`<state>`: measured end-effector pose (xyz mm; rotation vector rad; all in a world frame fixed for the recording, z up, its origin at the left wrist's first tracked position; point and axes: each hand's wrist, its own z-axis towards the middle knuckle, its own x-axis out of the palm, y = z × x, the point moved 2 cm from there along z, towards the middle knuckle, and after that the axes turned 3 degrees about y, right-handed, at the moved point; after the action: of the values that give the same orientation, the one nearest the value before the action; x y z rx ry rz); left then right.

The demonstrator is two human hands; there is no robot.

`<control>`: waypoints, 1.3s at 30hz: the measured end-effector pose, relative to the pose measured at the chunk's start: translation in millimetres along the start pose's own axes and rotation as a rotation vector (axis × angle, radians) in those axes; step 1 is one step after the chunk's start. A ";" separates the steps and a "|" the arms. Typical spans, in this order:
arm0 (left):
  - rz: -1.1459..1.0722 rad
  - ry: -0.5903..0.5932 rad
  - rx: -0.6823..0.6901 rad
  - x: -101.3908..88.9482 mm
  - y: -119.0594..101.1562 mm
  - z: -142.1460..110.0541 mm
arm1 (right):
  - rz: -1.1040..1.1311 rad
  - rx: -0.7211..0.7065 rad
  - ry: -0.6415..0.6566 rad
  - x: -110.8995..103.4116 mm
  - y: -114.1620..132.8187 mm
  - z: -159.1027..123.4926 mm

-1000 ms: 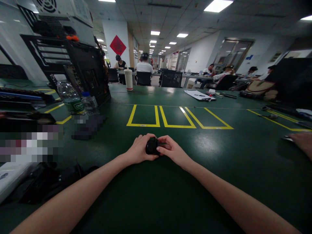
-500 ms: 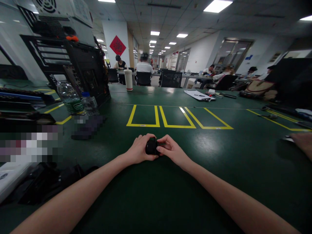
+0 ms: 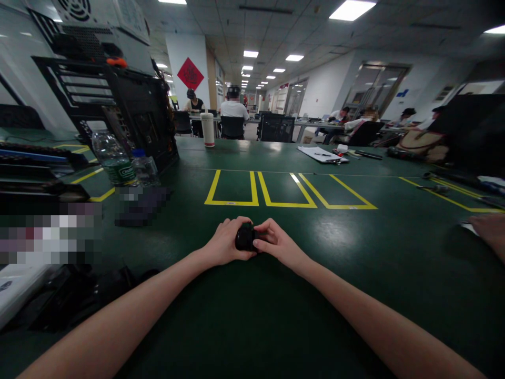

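Note:
Between my two hands is a small, rounded, glossy black object [image 3: 244, 238], low over the green table [image 3: 252, 310]; its kind I cannot make out. My left hand [image 3: 226, 242] wraps around its left side, thumb below and fingers above. From the right, my right hand [image 3: 278, 242] pinches the object's right edge between thumb and fingers. Those fingers hide part of that edge. Beyond the hands, yellow tape outlines [image 3: 232, 203] mark the table.
Left stand a black computer case [image 3: 145, 116], a large clear bottle [image 3: 112, 158] and a small blue-capped bottle [image 3: 144, 169]. Farther back are a white cup [image 3: 207, 129] and a clipboard [image 3: 321, 154]. Another person's hand [image 3: 489, 229] rests at the right edge.
My hands and the black object stay almost in place. The other person's hand at the right edge has shifted slightly.

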<state>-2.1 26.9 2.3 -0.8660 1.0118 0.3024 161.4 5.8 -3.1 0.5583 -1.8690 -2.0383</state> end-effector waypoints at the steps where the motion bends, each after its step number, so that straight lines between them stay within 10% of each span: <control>1: -0.005 0.001 -0.001 0.1 0.4 -0.1 | -0.003 0.006 -0.014 0.2 -0.5 0.4; 39: -0.011 0.000 -0.016 0.4 0.5 -0.6 | -0.038 0.036 -0.034 -0.1 -1.8 0.7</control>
<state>-2.6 26.7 1.6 -0.8856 1.0050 0.3014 161.2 6.7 -4.8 0.5759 -1.9318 -2.0542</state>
